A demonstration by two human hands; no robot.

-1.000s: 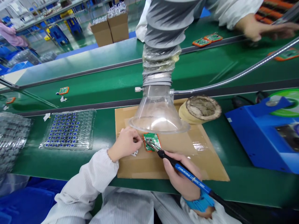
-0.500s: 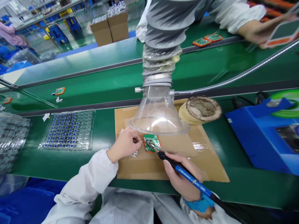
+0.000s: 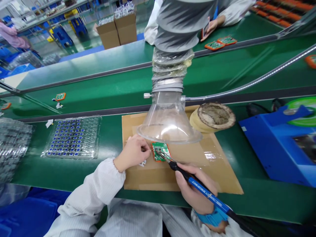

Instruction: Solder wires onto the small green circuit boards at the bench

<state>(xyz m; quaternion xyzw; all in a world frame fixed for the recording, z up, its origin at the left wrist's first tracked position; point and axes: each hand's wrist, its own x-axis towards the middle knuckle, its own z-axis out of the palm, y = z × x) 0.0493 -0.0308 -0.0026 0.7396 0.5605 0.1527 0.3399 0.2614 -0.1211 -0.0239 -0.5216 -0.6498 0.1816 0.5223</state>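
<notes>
My right hand (image 3: pixel 196 187) is closed around a blue and black soldering iron (image 3: pixel 207 193). The iron's tip lies over a green circuit board (image 3: pixel 160 148) with an orange edge, flat on the cardboard sheet (image 3: pixel 158 179). At the board's left edge, my left hand (image 3: pixel 135 149) pinches with thumb and forefinger. What sits in that pinch is too small to make out. A small white piece (image 3: pixel 142 163) lies partly under the left hand. Just above the board hangs a clear fume hood (image 3: pixel 170 123) on a grey duct.
A clear tray (image 3: pixel 71 137) of small blue parts lies to the left. Right of the hood are a round, crusted pot (image 3: pixel 212 117) and a blue machine (image 3: pixel 276 141). Behind runs a green belt (image 3: pixel 111 95) carrying a small board (image 3: pixel 60 96). A co-worker's hand (image 3: pixel 212 28) is across it.
My right hand and the iron have shifted slightly right and down. The co-worker's hand has moved left, near two boards. The belt's small board has slid left; an orange-edged item has appeared far right.
</notes>
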